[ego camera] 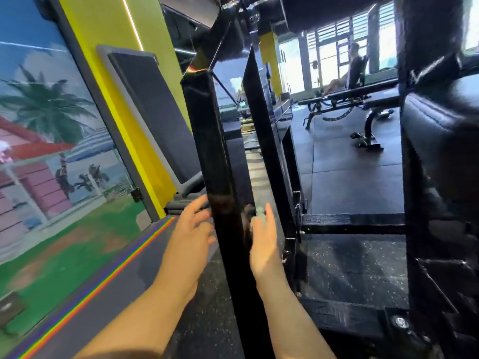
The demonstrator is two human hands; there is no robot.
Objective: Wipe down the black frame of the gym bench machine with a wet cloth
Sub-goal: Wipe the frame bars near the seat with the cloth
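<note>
Far left: painted wall mural (51, 141) with palm trees and a pink building. Beside it a yellow wall panel (108, 29), with a dark padded board (155, 112) leaning against it. A rainbow stripe (98, 286) runs along the floor edge below the mural.

Left hand (191, 229): reaches forward on the left side of the glossy black frame post (215, 164). Fingers (198, 206) spread and loosely extended, tips at the post's left edge; actual contact cannot be confirmed. Nothing held in this hand.

Black frame post: upright, tilted in the view, centre of picture, between the two hands. Surface is shiny and reflective.

Right hand (264, 244): on the right side of the same post. Fingers curl round a small pale cloth (260, 215), held just beside the post's right face. The cloth is blurred; whether it touches the frame cannot be told.

Right of the hands: black speckled rubber floor (350, 255), then further black frame members (427, 177). In the background, a black adjustable bench (344, 95) near bright windows (329, 47), with a seated person (355, 66) behind it.
</note>
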